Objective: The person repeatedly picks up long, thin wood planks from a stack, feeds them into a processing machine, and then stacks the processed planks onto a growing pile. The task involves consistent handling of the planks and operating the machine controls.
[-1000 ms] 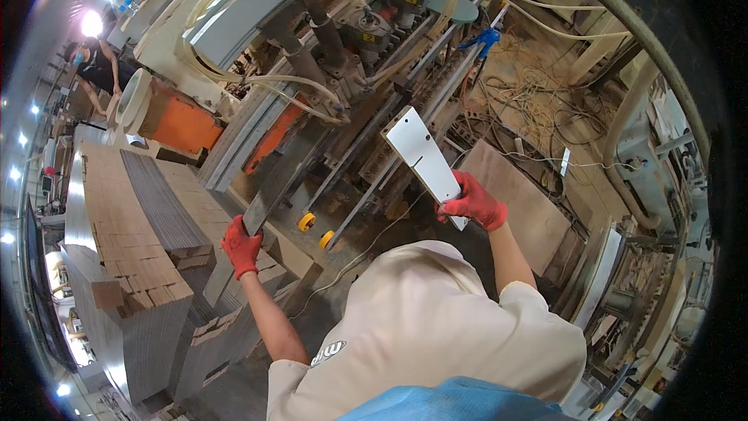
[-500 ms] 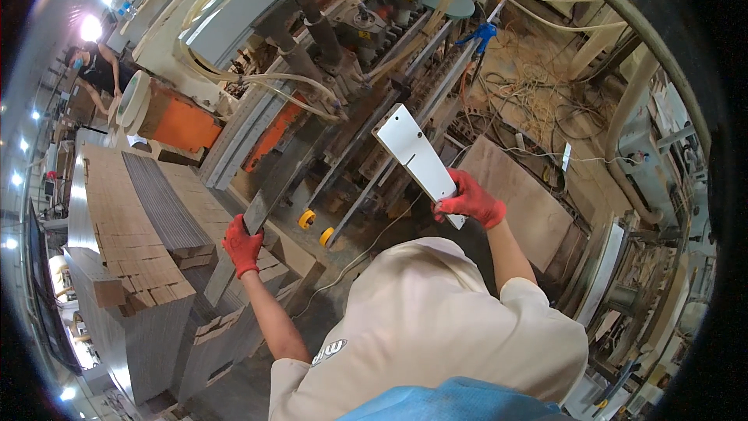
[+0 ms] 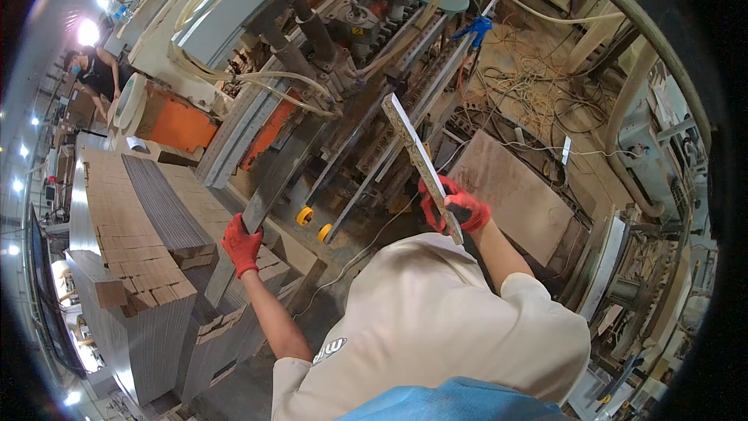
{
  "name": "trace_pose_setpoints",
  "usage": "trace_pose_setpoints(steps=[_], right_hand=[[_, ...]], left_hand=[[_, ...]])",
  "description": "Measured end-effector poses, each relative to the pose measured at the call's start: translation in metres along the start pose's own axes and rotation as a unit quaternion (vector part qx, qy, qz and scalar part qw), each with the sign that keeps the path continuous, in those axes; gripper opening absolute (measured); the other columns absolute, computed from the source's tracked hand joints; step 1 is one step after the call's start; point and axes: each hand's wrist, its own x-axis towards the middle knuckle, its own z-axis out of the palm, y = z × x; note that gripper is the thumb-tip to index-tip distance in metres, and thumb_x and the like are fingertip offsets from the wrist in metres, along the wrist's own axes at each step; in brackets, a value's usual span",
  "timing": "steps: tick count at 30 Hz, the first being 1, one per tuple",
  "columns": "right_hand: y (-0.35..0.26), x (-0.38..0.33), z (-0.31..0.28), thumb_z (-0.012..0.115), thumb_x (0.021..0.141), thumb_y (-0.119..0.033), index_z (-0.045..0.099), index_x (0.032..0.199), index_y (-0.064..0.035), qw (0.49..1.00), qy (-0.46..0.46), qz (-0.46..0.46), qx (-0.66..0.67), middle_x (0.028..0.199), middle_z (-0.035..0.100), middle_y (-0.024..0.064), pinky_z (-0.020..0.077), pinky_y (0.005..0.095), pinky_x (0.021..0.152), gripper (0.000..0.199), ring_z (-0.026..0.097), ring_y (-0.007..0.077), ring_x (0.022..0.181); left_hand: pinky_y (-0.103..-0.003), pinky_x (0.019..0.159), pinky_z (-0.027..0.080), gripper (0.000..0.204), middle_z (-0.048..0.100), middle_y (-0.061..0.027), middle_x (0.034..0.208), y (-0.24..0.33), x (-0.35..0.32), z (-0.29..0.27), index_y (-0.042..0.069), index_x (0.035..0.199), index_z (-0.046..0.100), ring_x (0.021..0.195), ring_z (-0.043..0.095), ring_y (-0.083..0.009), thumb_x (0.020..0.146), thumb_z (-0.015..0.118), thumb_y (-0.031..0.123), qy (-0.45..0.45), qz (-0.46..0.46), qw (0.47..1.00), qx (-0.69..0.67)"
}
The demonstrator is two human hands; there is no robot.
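Observation:
In my right hand (image 3: 460, 206), gloved in red, is a narrow white-faced chipboard panel (image 3: 415, 152). It is turned nearly edge-on, so its brown, rough edge shows, and its far end points up toward the machine. Thumb and fingers grip the panel close to its near end. My left hand (image 3: 242, 245), also in a red glove, is closed around a long flat grey strip (image 3: 274, 183). That strip slants from the machine down past the hand, beside a tall stack of boards (image 3: 140, 265). Whether it is fixed at its far end I cannot tell.
Ahead stands a drilling machine (image 3: 319, 39) with pale hoses and rails ending in yellow rollers (image 3: 305, 216). A blue air gun (image 3: 477, 29) hangs at its right. A brown board (image 3: 510, 195) lies to the right, near tangled hoses. Another person (image 3: 97, 70) is at far left.
My right hand has rotated the panel from showing its white, drilled face to showing its edge, and drawn it slightly nearer. My left hand stays on the grey strip.

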Motion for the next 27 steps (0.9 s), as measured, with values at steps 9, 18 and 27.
trace_pose_setpoints(steps=[9,18,27], right_hand=[[0.013,0.012,0.025,0.081,0.087,-0.046,0.046,0.127,-0.008,0.987,-0.077,-0.034,0.136,0.065,0.056,0.0115,0.0406,0.0362,0.042,0.065,0.053,0.0235,0.047],[0.021,0.013,0.022,0.077,0.09,-0.049,0.045,0.129,-0.0094,0.984,-0.097,-0.032,0.145,0.068,0.057,0.0119,0.0404,0.0367,0.044,0.063,0.052,0.0235,0.049],[0.027,0.016,0.027,0.071,0.095,-0.05,0.045,0.126,-0.0101,0.969,-0.131,-0.063,0.201,0.067,0.057,0.0101,0.0401,0.035,0.045,0.057,0.049,0.0216,0.047]], left_hand=[[-0.052,0.083,0.046,0.053,0.069,-0.0076,0.107,-0.002,-0.001,0.001,0.018,0.119,0.06,0.104,0.065,-0.0338,0.073,0.082,0.034,0.034,0.028,0.999,0.005],[-0.052,0.083,0.047,0.055,0.068,-0.0075,0.108,0.001,-0.002,-0.001,0.018,0.12,0.06,0.104,0.065,-0.0336,0.073,0.083,0.034,0.015,0.013,1.0,0.007],[-0.053,0.085,0.046,0.057,0.068,-0.007,0.108,-0.001,-0.001,0.0,0.018,0.12,0.06,0.105,0.065,-0.0326,0.071,0.084,0.033,-0.022,-0.01,1.0,0.0]])
